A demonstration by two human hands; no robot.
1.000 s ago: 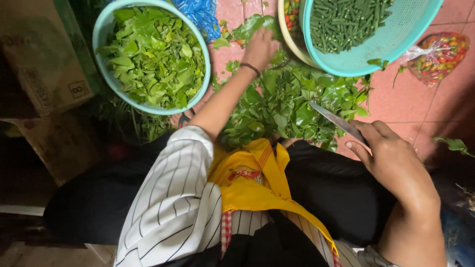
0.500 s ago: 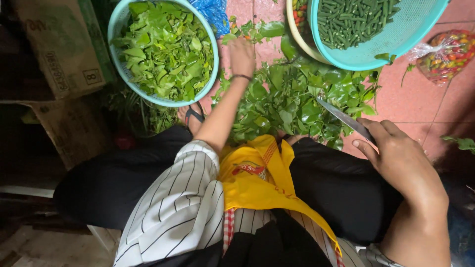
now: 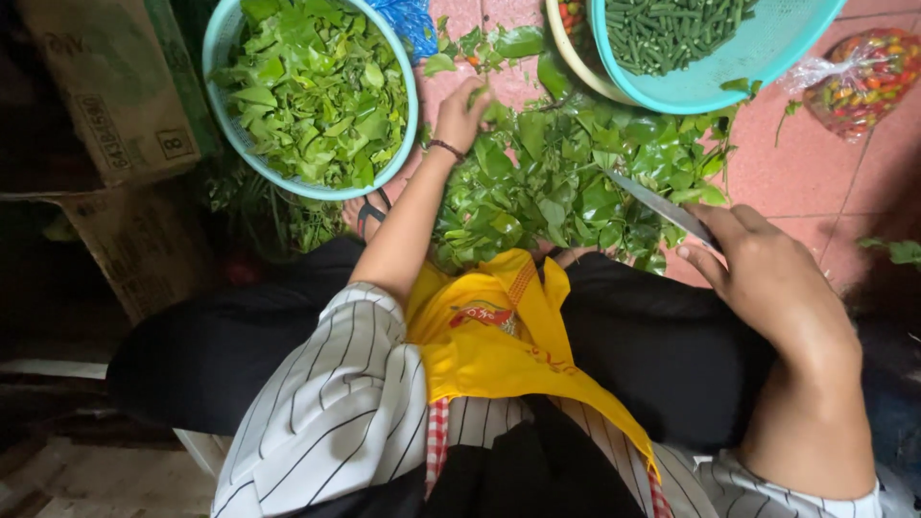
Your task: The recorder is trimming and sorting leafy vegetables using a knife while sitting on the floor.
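Where leaves (image 3: 576, 182) lie, pink floor tiles (image 3: 815, 182).

Green leaves (image 3: 566, 182) lie on pink tiles (image 3: 815, 182); two turquoise baskets (image 3: 223, 48) hold green. The apron (image 3: 489, 355) is yellow, the shirt (image 3: 326, 422) white with thin black stripes, the knife (image 3: 662, 206) grey.

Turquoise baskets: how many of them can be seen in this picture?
2. One basket at upper left holds picked green leaves. The other basket at upper right holds cut green beans and is partly cut off by the frame edge. More may lie outside the view.
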